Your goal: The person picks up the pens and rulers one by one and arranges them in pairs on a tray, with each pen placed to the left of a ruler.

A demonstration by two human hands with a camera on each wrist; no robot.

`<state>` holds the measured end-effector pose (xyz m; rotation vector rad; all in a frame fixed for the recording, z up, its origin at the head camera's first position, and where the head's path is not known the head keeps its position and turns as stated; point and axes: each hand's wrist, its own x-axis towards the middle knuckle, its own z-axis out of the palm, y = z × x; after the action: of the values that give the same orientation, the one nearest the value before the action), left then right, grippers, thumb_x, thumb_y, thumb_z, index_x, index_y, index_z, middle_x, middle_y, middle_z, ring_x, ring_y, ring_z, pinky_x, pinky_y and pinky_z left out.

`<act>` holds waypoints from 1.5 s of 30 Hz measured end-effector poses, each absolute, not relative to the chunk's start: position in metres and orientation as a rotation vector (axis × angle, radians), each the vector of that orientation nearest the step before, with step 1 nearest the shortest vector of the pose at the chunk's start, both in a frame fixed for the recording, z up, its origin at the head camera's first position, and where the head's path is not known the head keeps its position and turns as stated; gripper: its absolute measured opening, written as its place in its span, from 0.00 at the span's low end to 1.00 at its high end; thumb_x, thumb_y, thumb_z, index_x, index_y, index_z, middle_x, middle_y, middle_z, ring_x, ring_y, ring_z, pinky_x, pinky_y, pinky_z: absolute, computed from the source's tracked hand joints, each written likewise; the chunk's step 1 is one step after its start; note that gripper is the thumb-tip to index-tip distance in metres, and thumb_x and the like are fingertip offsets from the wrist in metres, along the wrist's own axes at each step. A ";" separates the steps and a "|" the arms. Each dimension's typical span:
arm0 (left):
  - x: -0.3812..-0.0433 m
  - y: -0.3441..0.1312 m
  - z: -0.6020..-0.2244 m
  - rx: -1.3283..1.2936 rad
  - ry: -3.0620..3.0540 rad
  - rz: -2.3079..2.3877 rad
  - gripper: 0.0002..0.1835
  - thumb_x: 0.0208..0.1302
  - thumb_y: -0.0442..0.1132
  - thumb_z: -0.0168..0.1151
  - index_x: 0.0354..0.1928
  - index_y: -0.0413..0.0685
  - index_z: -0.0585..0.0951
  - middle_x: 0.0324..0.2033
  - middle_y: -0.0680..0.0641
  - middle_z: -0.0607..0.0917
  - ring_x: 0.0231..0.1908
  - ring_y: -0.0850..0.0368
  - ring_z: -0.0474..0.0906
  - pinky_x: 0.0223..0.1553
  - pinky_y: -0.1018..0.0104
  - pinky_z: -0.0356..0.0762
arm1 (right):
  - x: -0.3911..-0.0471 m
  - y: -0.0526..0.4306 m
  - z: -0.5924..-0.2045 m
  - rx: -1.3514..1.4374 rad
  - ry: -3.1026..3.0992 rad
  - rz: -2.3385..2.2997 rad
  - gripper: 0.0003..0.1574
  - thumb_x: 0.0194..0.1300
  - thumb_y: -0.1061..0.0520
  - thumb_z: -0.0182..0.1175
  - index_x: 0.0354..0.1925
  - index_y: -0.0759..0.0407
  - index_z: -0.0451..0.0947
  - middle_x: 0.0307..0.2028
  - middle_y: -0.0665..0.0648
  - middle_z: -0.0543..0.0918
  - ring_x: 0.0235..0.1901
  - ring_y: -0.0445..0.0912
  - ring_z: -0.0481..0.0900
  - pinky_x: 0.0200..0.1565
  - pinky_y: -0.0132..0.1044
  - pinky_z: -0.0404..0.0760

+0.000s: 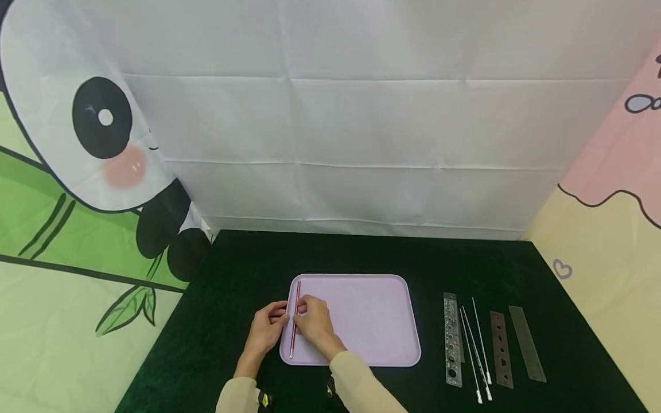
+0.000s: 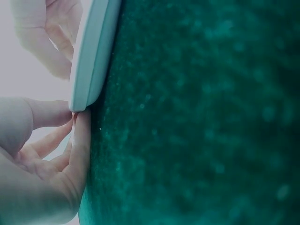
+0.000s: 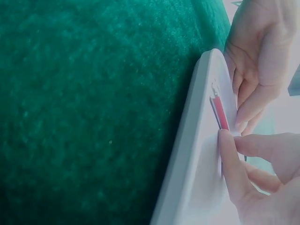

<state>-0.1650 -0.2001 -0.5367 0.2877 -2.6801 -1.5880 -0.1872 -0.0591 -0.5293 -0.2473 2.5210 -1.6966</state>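
Note:
A thin red rod (image 1: pixel 295 321) with a clear or silvery end lies lengthwise along the left side of a pale purple tray (image 1: pixel 361 321). My right hand (image 1: pixel 316 324) reaches over the tray and pinches the rod near its middle between thumb and fingers. In the right wrist view the red rod (image 3: pixel 219 112) shows beyond the fingertips, close to the tray's raised rim. My left hand (image 1: pixel 267 328) is at the tray's left edge. From the left wrist, its thumb (image 2: pixel 51 113) and fingers meet around the tray rim (image 2: pixel 86 70), pinching it.
Right of the tray lie a clear stencil ruler (image 1: pixel 451 344) with holes, slim silvery rods (image 1: pixel 481 338), a brownish stencil strip (image 1: pixel 501 350) and a plain greyish strip (image 1: pixel 527 344). Dark green cloth (image 1: pixel 361 252) covers the table. A white curtain (image 1: pixel 361 126) hangs behind.

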 end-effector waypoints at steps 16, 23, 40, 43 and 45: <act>-0.165 -0.201 -0.539 0.269 -2.662 -1.598 0.17 0.72 0.29 0.59 0.60 0.35 0.80 0.47 0.38 0.83 0.43 0.48 0.81 0.48 0.52 0.82 | -0.188 -0.060 -0.532 -0.206 2.460 -1.732 0.14 0.62 0.72 0.67 0.47 0.73 0.79 0.32 0.56 0.79 0.19 0.38 0.78 0.23 0.29 0.80; -0.164 -0.201 -0.538 0.279 -2.666 -1.600 0.17 0.73 0.29 0.59 0.61 0.36 0.79 0.47 0.37 0.83 0.43 0.47 0.81 0.48 0.52 0.82 | -0.186 -0.059 -0.531 -0.239 2.469 -1.733 0.11 0.64 0.71 0.67 0.45 0.72 0.80 0.32 0.55 0.80 0.19 0.38 0.78 0.22 0.29 0.80; -0.166 -0.201 -0.538 0.269 -2.660 -1.592 0.17 0.72 0.28 0.59 0.60 0.36 0.80 0.46 0.38 0.84 0.42 0.48 0.81 0.46 0.54 0.82 | -0.178 -0.046 -0.526 -0.358 2.457 -1.770 0.11 0.68 0.68 0.63 0.48 0.71 0.80 0.36 0.57 0.82 0.32 0.41 0.82 0.35 0.32 0.83; -0.165 -0.202 -0.538 0.269 -2.663 -1.592 0.17 0.72 0.29 0.59 0.60 0.36 0.80 0.46 0.38 0.83 0.42 0.48 0.81 0.46 0.55 0.81 | -0.177 -0.042 -0.525 -0.372 2.537 -1.704 0.10 0.69 0.66 0.63 0.48 0.67 0.82 0.37 0.54 0.83 0.35 0.40 0.80 0.41 0.33 0.81; -0.165 -0.203 -0.538 0.274 -2.667 -1.591 0.17 0.72 0.29 0.59 0.61 0.36 0.80 0.46 0.38 0.83 0.42 0.49 0.81 0.46 0.55 0.81 | -0.177 -0.040 -0.524 -0.375 2.546 -1.701 0.11 0.69 0.65 0.63 0.49 0.66 0.82 0.37 0.53 0.83 0.36 0.40 0.80 0.42 0.33 0.81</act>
<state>-0.1648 -0.2028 -0.5379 0.2736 -2.6668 -1.5915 -0.1766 -0.0398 -0.5239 -0.3751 2.5464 -1.7005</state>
